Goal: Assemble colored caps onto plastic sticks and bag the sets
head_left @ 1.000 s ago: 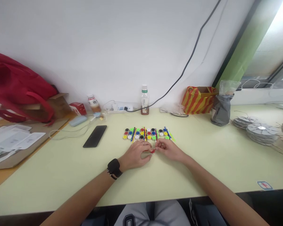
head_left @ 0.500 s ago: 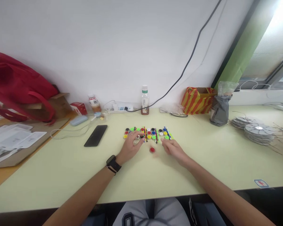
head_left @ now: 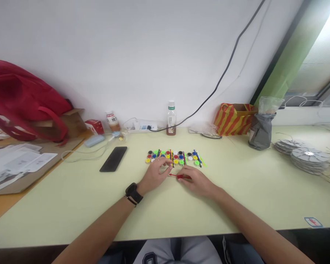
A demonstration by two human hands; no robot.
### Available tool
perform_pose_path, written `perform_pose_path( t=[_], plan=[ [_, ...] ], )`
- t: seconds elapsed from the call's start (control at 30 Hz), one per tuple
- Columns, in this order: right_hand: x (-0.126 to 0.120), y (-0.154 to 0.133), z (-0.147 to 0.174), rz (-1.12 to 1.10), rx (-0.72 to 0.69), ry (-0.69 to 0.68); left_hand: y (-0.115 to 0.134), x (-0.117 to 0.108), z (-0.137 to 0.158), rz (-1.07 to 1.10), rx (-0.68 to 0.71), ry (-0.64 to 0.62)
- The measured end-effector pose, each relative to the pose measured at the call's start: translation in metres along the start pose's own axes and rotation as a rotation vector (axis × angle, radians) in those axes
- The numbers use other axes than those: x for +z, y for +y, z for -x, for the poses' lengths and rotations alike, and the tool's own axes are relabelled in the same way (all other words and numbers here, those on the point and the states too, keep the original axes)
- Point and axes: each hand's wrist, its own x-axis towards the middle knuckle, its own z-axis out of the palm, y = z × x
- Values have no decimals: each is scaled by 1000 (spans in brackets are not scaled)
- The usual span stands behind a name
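Note:
My right hand is closed on a thin red stick with an arrow-like tip that points left. The stick lies over a round red piece, largely hidden by my fingers. My left hand hovers just left of it, fingers curved and thumb apart, with nothing visible in them. Behind both hands are rows of small round pieces in red, blue, yellow, green, black and white. Between them lie groups of thin coloured sticks. My left hand hides part of these rows.
A black phone lies left of the rows. Behind stand a bottle and a power strip. A striped bag, a grey bag and stacked grey discs are at right. Papers and a red backpack are at left.
My right hand has moved left and nearer from the sticks at the right end, bringing a red stick over the red round piece. My left hand has shifted slightly nearer.

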Motion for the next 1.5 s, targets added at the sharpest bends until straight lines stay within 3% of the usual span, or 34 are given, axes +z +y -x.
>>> perform_pose_path(
  t=[0.3, 0.4, 0.7, 0.8, 0.83, 0.9, 1.0, 1.17, 1.33, 1.5],
  plan=[
    [-3, -2, 5, -113, 27, -4, 1, 2, 0, 27, 10, -37],
    [-10, 1, 3, -108, 40, 59, 2, 1, 0, 35, 9, -44],
    [-73, 60, 11, 159, 243, 735, 2, 1, 4, 35, -64, -174],
    [-89, 87, 22, 335, 357, 874, 4, 1, 5, 39, -68, -193],
    [-92, 95, 26, 404, 414, 846, 4, 1, 5, 41, -66, -201],
    [-95, 109, 33, 506, 522, 667, 5, 1, 5, 43, -62, -218],
    [-94, 121, 38, 614, 582, 530, 4, 1, 5, 41, -61, -238],
    [-88, 119, 31, 631, 444, 581, 3, 1, 4, 33, -59, -253],
    [-69, 103, 15, 453, 296, 408, 4, 1, 4, 24, -54, -253],
    [-59, 96, 9, 483, 289, 303, 4, 2, 4, 22, -41, -259]
  ],
)
